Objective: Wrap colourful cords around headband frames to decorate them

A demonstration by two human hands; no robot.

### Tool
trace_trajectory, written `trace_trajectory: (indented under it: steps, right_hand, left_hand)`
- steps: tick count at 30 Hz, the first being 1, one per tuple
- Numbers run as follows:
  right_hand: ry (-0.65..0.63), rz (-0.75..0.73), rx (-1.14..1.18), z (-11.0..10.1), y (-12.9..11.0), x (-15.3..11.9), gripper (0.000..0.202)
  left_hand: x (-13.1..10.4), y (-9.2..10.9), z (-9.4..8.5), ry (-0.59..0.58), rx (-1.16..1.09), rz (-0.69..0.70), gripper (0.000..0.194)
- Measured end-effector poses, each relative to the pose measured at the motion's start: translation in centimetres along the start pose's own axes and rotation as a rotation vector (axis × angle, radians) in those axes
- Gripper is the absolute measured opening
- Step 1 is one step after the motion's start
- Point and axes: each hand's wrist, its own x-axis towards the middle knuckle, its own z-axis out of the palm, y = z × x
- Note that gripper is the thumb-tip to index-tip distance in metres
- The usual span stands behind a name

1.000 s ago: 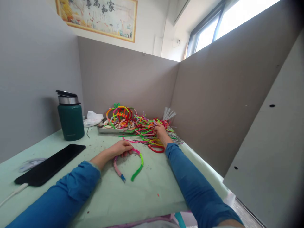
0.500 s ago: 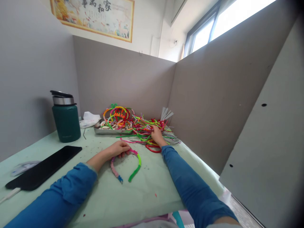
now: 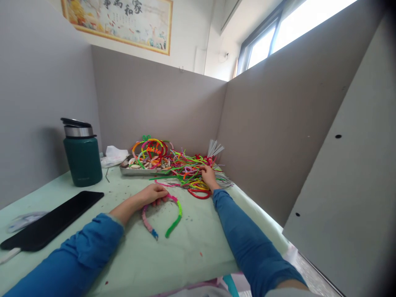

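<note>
My left hand (image 3: 154,194) grips the top of a headband (image 3: 177,210) wrapped in fuzzy pipe cleaner, in pink, yellow-green, green and blue sections. The band lies on the table with its two ends towards me. At the back, my right hand (image 3: 209,177) is at the right side of a tangled pile of colourful pipe cleaners (image 3: 187,173). Its fingers are bent together at the pile, and what they pinch is too small to make out. Just below that hand lies a red loop-shaped handle (image 3: 199,194), probably of scissors, partly under the strands.
A metal tray (image 3: 145,172) left of the pile holds small pieces and several finished-looking headbands (image 3: 151,146). On the left stand a green bottle (image 3: 83,159) and a black phone (image 3: 52,220) with a cable. Grey partitions (image 3: 161,95) enclose the table.
My right hand has shifted slightly right and back towards me along the pile, uncovering some strands. My left hand stays on the headband. The whole view has drifted a little.
</note>
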Motion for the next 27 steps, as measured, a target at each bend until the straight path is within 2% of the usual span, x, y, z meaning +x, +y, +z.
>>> trace_trajectory:
  steps: [5,10,15,19,23,27]
  right_hand:
    - [-0.065,-0.044,-0.070,0.1,-0.5,-0.7,0.034]
    - [-0.217,-0.105,-0.334,0.1,-1.4,-1.9,0.043]
    - [-0.242,-0.132,-0.422,0.1,-1.8,-2.3,0.033]
    - [-0.235,-0.161,-0.461,0.1,-1.9,-2.5,0.035]
    - [-0.194,-0.241,-0.512,0.1,-2.0,-2.5,0.032]
    - [-0.280,-0.276,-0.511,0.1,-2.1,-2.2,0.030]
  left_hand:
    - [0.1,-0.2,0.0,0.005,0.002,0.010,0.039]
    - [0.2,-0.2,0.0,0.004,-0.001,0.004,0.039]
    - [-0.4,0.9,0.2,0.013,0.015,-0.017,0.039]
    - [-0.7,1.5,0.3,0.013,-0.006,-0.020,0.038]
    - [-0.6,1.3,0.3,0.016,-0.014,-0.023,0.037]
    - [-0.3,0.8,0.2,0.007,-0.009,-0.009,0.039]
